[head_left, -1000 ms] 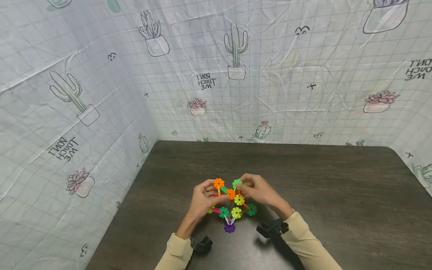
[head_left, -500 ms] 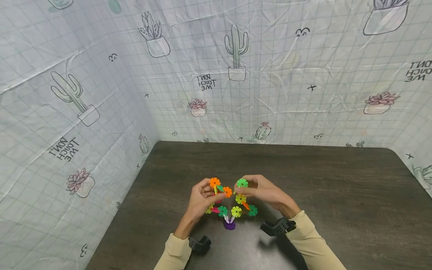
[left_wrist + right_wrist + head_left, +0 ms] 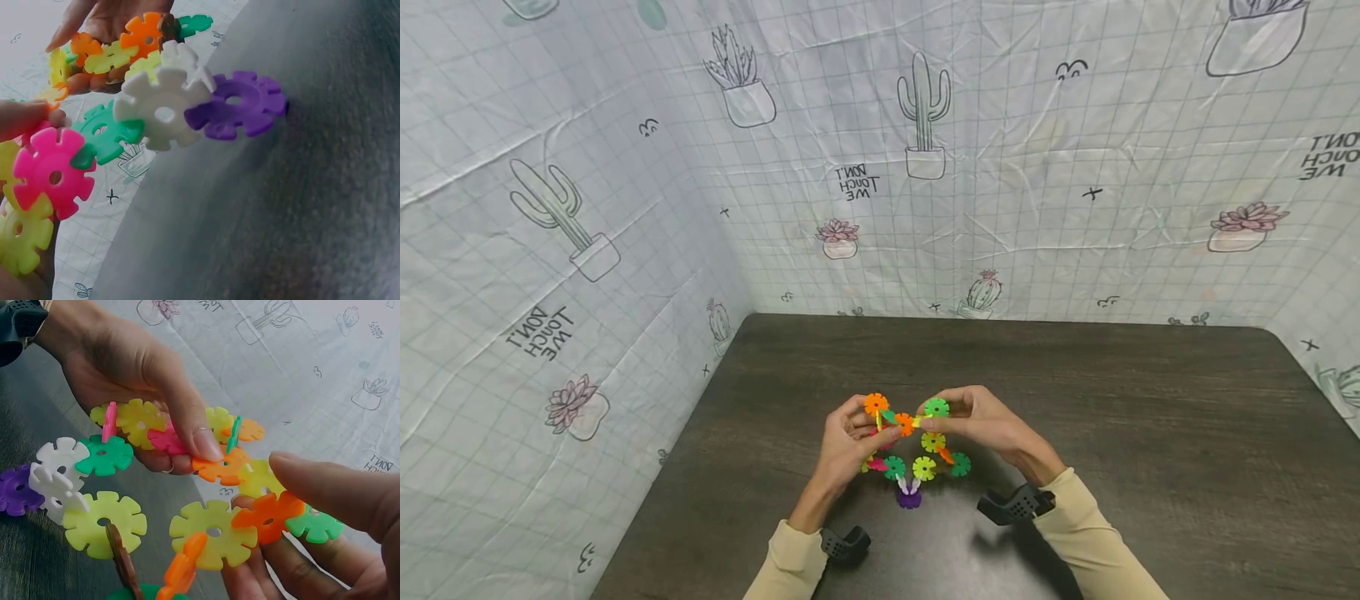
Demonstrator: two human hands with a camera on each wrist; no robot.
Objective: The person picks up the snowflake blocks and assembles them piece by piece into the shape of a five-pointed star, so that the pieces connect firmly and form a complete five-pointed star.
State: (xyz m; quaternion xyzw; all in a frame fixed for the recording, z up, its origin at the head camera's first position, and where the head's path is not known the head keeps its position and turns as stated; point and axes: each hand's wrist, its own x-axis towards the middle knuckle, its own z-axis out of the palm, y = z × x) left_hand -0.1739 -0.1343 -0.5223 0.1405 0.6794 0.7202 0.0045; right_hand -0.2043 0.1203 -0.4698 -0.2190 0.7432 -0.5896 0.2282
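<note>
Both hands hold a loop of linked plastic snowflake discs above the table. In the head view my left hand (image 3: 847, 442) is on the left side, its thumb and fingers pinching an orange snowflake disc (image 3: 220, 467). Opposite it, my right hand (image 3: 977, 421) pinches a yellow snowflake disc (image 3: 259, 477) between thumb and fingers. Edges of these two discs meet in the right wrist view. A light green disc (image 3: 936, 407) stands up by the right fingers. Toward the person hangs a purple disc (image 3: 250, 103), joined to white discs (image 3: 164, 111). A pink disc (image 3: 53, 175) sits near the left palm.
The dark wooden table (image 3: 1112, 417) extends around both hands. Behind and to the left hangs a pale gridded cloth (image 3: 1022, 208) printed with cacti. Black camera bands (image 3: 846, 545) are on both wrists.
The hands first moved slightly apart, showing a gap beside the orange disc. Now the right hand is slightly back left, and the yellow disc bridges that gap.
</note>
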